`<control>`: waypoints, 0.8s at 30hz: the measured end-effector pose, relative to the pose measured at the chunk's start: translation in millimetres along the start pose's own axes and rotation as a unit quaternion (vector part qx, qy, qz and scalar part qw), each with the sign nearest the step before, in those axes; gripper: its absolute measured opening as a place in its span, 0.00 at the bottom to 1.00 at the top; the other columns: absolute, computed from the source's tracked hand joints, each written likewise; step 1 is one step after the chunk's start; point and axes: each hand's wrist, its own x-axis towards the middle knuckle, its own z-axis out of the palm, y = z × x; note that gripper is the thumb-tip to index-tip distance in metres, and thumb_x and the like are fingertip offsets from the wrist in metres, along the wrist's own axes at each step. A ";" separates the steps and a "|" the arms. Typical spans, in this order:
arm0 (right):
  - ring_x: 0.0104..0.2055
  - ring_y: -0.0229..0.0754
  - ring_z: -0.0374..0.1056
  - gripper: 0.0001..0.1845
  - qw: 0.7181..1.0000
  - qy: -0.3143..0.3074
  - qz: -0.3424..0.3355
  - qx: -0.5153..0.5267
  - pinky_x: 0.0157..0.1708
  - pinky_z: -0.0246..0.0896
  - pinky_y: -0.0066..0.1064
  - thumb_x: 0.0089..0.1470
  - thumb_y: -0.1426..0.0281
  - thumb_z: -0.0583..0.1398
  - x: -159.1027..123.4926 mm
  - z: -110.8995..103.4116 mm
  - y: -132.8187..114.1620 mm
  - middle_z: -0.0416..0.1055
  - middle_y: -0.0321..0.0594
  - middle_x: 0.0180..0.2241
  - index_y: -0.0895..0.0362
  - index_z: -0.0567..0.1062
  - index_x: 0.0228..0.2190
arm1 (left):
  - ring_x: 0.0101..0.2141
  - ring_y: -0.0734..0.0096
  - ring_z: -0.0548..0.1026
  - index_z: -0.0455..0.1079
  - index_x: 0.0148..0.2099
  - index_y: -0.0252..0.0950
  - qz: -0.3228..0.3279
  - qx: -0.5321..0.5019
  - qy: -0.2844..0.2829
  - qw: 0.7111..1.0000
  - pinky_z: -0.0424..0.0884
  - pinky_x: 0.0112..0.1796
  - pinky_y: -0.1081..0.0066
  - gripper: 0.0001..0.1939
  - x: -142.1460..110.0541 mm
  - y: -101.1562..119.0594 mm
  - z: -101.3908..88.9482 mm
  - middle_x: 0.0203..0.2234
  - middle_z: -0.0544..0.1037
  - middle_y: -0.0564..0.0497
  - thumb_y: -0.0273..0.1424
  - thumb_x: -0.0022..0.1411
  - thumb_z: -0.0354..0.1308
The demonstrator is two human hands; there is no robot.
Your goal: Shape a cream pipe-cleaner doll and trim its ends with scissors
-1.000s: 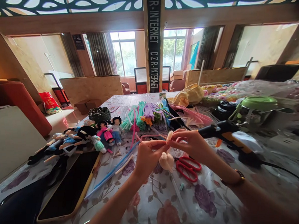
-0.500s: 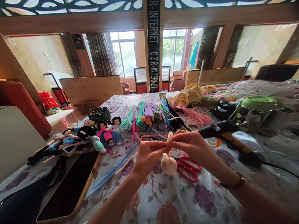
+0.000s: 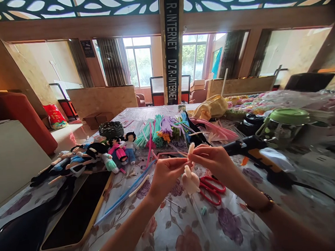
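Together, our left hand [image 3: 166, 174] and right hand [image 3: 210, 159] pinch a slim, fuzzy cream strip [image 3: 191, 148], probably light and pliable, best gripped just below the tip showing above our fingers [image 3: 202, 150].

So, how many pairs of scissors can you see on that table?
1: the red-handled scissors on the flowered tablecloth, just right of the cream ball and below the right hand. Others may be hidden.

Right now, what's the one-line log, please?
right hand: pinching cream fuzzy piece | left hand: closed at its lower end | below: cream ball | beside: red scissors
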 end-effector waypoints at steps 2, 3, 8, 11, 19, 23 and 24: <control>0.30 0.36 0.65 0.10 1.000 0.002 -0.011 -0.003 0.30 0.62 0.27 0.47 0.63 0.62 0.6 0.4 -0.9 0.70 0.38 0.27 0.57 0.78 0.22 | 0.29 0.69 0.77 0.79 0.35 0.32 0.013 -0.004 0.011 1.000 0.72 0.33 0.75 0.11 2.1 -2.9 -0.1 0.29 0.82 0.47 0.30 0.46 0.66; 0.30 0.36 0.66 0.10 1.000 0.003 -0.016 -0.007 0.30 0.62 0.27 0.47 0.63 0.62 0.8 0.6 -1.3 0.69 0.37 0.27 0.57 0.77 0.22 | 0.29 0.69 0.77 0.79 0.34 0.32 0.020 -0.002 0.017 1.000 0.72 0.34 0.74 0.11 3.0 -4.0 -0.1 0.28 0.82 0.47 0.29 0.45 0.66; 0.29 0.36 0.65 0.12 1.000 0.006 -0.024 -0.004 0.29 0.63 0.27 0.46 0.62 0.63 1.0 1.8 -0.5 0.69 0.38 0.27 0.57 0.77 0.21 | 0.28 0.69 0.77 0.79 0.32 0.32 0.032 0.018 0.034 0.999 0.73 0.33 0.74 0.09 3.6 -4.7 1.0 0.25 0.81 0.49 0.27 0.43 0.65; 0.30 0.35 0.64 0.10 0.999 0.012 -0.025 0.021 0.30 0.62 0.26 0.47 0.62 0.63 0.6 2.5 1.2 0.68 0.36 0.27 0.56 0.77 0.23 | 0.27 0.70 0.76 0.78 0.30 0.32 0.028 0.035 0.039 0.998 0.72 0.31 0.75 0.08 1.8 -3.9 2.0 0.25 0.81 0.50 0.27 0.43 0.66; 0.33 0.38 0.65 0.11 0.998 0.019 -0.051 -0.011 0.33 0.61 0.29 0.50 0.62 0.60 1.1 3.3 5.7 0.70 0.39 0.30 0.56 0.76 0.25 | 0.25 0.73 0.73 0.79 0.30 0.33 0.034 0.086 0.097 0.991 0.67 0.26 0.77 0.09 -1.7 -1.0 3.6 0.23 0.80 0.50 0.32 0.43 0.67; 0.30 0.37 0.63 0.13 0.991 0.039 -0.075 -0.101 0.30 0.57 0.29 0.54 0.63 0.57 -0.4 1.5 8.4 0.68 0.39 0.28 0.57 0.74 0.23 | 0.25 0.71 0.73 0.79 0.30 0.33 0.033 0.126 0.109 0.986 0.67 0.27 0.76 0.09 -2.5 0.8 3.6 0.24 0.80 0.50 0.33 0.44 0.66; 0.29 0.37 0.62 0.14 0.988 0.037 -0.084 -0.122 0.29 0.56 0.29 0.55 0.63 0.56 -0.9 0.9 8.5 0.68 0.38 0.27 0.57 0.74 0.23 | 0.26 0.71 0.73 0.79 0.30 0.33 0.035 0.140 0.112 0.983 0.67 0.27 0.75 0.09 -2.4 0.9 3.5 0.24 0.80 0.50 0.33 0.45 0.66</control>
